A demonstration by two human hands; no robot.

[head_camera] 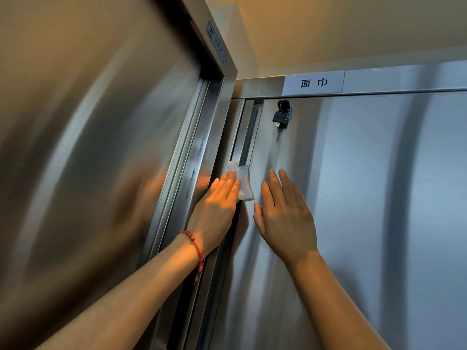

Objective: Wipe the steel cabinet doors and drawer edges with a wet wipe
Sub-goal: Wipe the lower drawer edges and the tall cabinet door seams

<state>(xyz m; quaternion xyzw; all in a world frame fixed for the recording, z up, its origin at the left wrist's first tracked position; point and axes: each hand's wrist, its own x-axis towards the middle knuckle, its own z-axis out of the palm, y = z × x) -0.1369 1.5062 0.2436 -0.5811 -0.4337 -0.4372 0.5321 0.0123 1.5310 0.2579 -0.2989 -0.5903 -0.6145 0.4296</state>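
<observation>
A tall steel cabinet door [366, 198] fills the right half of the view. Along its left edge runs a recessed vertical handle channel [249, 130]. My left hand [217, 208], with a red bead bracelet on the wrist, presses a white wet wipe [243, 180] flat against that left edge with straight fingers, at the channel's lower end. My right hand [285, 215] lies flat on the door face just right of the wipe, fingers straight and pointing up, holding nothing.
A second steel cabinet [88, 160] stands at a right angle on the left, its frame [199, 152] meeting the door's edge. Black keys [280, 117] hang from a lock near the door's top. A white label [313, 82] sits on the top rail.
</observation>
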